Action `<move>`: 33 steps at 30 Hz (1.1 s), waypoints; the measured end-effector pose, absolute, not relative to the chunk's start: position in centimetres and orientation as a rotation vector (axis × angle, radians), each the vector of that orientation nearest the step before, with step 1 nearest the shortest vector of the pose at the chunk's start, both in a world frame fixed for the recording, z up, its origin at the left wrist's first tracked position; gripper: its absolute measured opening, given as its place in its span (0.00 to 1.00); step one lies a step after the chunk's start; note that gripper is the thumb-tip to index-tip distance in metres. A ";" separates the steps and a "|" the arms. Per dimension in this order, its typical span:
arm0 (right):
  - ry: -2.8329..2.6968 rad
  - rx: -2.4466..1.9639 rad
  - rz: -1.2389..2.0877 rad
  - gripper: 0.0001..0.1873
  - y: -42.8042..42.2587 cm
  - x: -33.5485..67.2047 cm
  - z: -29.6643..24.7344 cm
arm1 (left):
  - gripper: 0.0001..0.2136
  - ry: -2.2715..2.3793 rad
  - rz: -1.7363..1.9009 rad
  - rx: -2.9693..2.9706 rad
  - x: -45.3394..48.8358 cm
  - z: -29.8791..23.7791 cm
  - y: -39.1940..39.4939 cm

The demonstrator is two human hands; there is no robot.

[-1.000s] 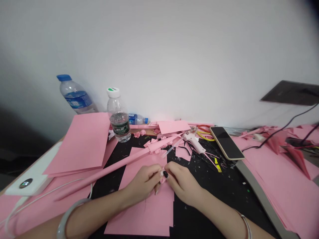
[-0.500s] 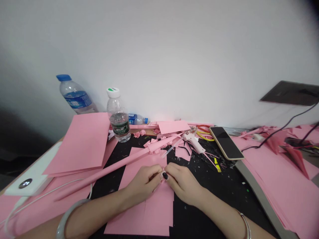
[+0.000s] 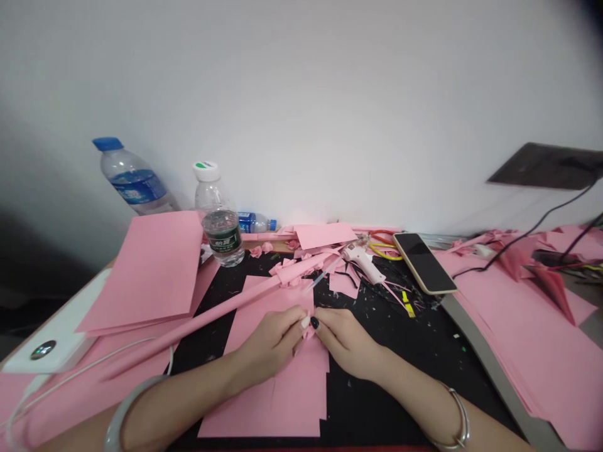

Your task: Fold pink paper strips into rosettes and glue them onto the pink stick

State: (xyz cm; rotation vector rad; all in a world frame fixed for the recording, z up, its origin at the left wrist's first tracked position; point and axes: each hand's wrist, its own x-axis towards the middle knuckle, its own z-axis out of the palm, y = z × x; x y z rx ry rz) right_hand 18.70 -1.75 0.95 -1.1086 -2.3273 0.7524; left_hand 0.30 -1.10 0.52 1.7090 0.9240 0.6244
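The left grip (image 3: 268,342) and right grip (image 3: 347,342) were closed, pinching a small folded pink paper piece (image 3: 308,331) between them; a flat pink sheet (image 3: 292,402) lay beneath both grips, a white glue gun (image 3: 362,262) beyond them.

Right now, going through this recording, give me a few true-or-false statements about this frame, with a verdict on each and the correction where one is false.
1. The left hand and the right hand meet over a small folded piece of pink paper. True.
2. The right hand holds the white glue gun. False: it lies on the black mat, beyond the hands.
3. The blue-capped water bottle stands upright. False: it is tilted, while the white-capped bottle stands upright.
4. The smartphone lies screen up. True.
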 end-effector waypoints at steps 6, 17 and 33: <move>-2.338 -1.143 0.702 0.12 -1.3 19.0 1.1 | 0.16 0.902 0.569 1.363 0.4 0.4 -0.9; -2.493 -1.146 0.394 0.13 -1.1 19.4 1.1 | 0.19 0.717 0.326 0.837 -0.2 0.0 0.8; -2.484 -1.056 0.435 0.12 -1.2 19.4 1.1 | 0.18 0.724 0.440 0.850 0.3 -0.4 0.5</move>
